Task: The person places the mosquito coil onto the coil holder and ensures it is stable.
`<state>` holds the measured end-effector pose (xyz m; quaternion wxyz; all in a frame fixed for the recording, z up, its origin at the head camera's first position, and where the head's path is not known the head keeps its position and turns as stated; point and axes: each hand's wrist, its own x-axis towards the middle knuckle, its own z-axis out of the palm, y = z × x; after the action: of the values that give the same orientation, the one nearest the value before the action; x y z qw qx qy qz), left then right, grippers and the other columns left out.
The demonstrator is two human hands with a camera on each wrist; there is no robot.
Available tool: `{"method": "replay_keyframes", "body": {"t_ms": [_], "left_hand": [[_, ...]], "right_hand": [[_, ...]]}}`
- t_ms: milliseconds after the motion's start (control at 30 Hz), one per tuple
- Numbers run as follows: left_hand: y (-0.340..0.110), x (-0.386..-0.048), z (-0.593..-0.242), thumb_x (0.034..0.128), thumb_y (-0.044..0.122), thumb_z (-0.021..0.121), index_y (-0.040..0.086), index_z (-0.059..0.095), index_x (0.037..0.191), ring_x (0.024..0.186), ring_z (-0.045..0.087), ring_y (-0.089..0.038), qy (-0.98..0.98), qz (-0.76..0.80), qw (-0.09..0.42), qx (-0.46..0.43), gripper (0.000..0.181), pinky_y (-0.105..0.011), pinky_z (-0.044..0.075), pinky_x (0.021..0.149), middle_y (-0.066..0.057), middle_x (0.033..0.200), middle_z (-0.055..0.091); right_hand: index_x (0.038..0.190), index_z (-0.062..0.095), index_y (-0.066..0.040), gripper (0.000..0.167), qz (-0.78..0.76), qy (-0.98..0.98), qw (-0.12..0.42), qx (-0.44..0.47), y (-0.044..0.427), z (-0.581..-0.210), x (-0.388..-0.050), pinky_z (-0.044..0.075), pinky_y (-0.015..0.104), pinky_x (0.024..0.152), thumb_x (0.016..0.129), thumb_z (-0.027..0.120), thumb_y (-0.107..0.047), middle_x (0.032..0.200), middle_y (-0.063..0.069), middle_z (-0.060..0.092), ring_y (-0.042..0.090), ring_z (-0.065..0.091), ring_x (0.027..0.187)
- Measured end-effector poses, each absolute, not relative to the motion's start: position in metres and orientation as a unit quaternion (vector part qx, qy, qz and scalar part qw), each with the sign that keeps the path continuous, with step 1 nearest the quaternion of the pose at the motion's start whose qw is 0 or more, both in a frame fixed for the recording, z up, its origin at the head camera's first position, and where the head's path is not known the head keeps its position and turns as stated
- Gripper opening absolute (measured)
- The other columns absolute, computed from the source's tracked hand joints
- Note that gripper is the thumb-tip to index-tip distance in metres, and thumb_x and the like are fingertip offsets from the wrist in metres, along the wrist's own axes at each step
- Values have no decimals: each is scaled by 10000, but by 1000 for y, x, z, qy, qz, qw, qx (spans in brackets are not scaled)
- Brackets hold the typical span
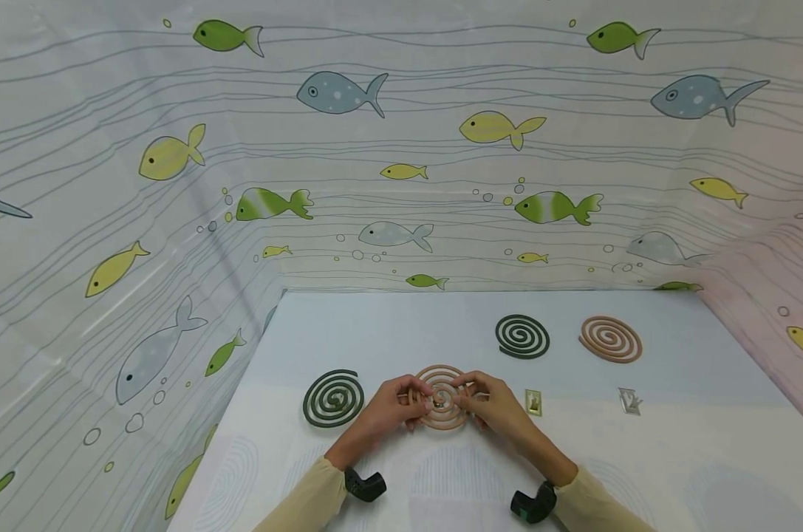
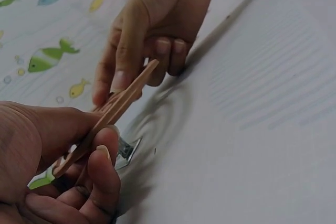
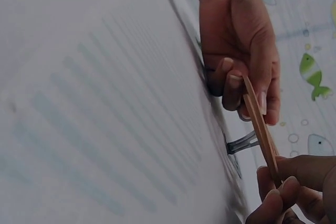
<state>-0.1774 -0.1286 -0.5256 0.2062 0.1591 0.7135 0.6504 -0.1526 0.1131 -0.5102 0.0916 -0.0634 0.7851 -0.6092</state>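
Hands (image 1: 391, 405) (image 1: 493, 401) pinch 1 brown coil (image 2: 126, 98) above 1 stand (image 2: 125, 150); 3 coils (image 1: 337, 400) (image 1: 521, 337) (image 1: 609, 340) and 2 metal pieces (image 1: 533, 403) (image 1: 630, 401) lie nearby.

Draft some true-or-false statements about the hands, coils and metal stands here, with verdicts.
1. The left hand and right hand hold the same brown coil. True.
2. That brown coil lies flat on the table. False: it is held above the table, with a metal stand beneath it.
3. Three green coils are in view. False: only the near green coil and the far green coil.
4. Two more metal stands lie right of the right hand. True.
5. The far brown coil lies left of the far green coil. False: right.
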Motion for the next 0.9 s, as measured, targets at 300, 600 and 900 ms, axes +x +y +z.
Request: {"method": "replay_keyframes", "body": {"t_ms": [300,600,900], "left_hand": [[-128,-179,-524,943,14,732,-44,641,1168,640,587,-147,714,651,200,161,250,-249,501,557,-174,976,657],[-129,-181,-524,948,16,728,-57,639,1157,619,568,-145,714,655,196,152,239,-248,493,543,-151,962,654],[-132,-181,-525,956,47,730,-61,632,1163,642,566,-144,710,660,196,149,254,-249,494,562,-63,914,640]], "right_hand": [[1218,682,-74,308,-622,774,92,-70,117,-522,-160,412,241,480,936,778,-155,915,111,640,120,462,543],[1197,691,-80,288,-624,772,96,-67,114,-524,-165,420,238,470,934,781,-156,893,79,640,106,466,527],[1213,680,-45,318,-637,762,97,-68,110,-518,-163,403,246,466,928,785,-141,925,134,642,119,455,539]]}}
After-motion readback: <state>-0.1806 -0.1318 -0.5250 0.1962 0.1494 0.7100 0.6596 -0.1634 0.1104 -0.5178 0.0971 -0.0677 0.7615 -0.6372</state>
